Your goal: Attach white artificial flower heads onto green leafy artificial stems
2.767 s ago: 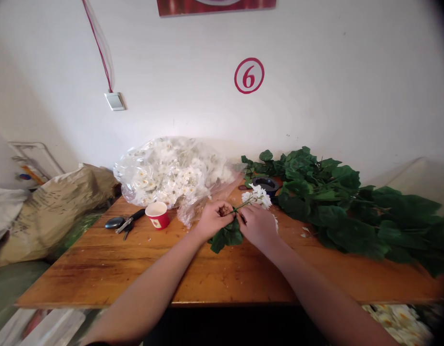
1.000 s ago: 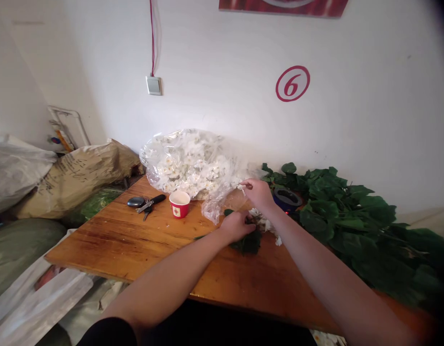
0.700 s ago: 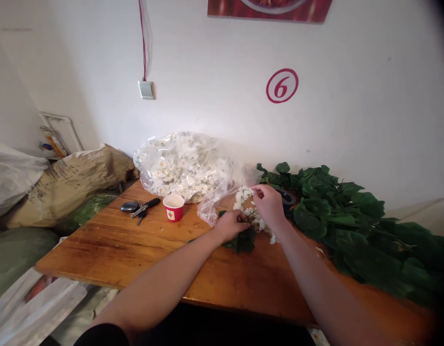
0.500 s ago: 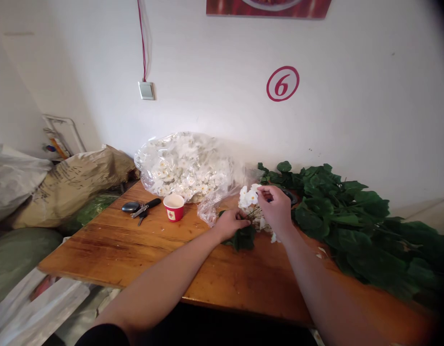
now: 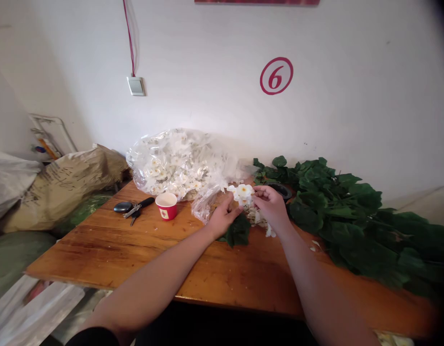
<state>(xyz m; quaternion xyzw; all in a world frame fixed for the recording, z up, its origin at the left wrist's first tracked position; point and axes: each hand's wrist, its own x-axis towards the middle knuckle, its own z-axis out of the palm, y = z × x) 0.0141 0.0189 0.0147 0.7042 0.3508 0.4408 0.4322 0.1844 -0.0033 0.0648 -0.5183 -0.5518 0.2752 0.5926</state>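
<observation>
White artificial flowers with yellow centres (image 5: 243,192) stand upright between my hands in the middle of the table. My left hand (image 5: 222,219) is closed, thumb against fingers, around the stem side of the spray, with green artificial leaves (image 5: 238,231) hanging just beneath it. At the right edge of the blossoms, my right hand (image 5: 272,205) pinches a petal or flower between thumb and fingertips. The exact grip of both hands is partly hidden. More loose white flowers (image 5: 270,230) lie on the tabletop under my right hand.
On the wooden table (image 5: 128,254), a clear plastic bag of white flowers (image 5: 178,163) leans at the wall. A red paper cup (image 5: 166,207) and keys with a black fob (image 5: 123,207) sit left. Green leaf stems (image 5: 337,202) pile up right, beside a dark round dish (image 5: 281,191).
The flower heads have shifted slightly left and turned to face me. My right hand has moved a little left, closer to my left hand, and the whole view has tilted slightly.
</observation>
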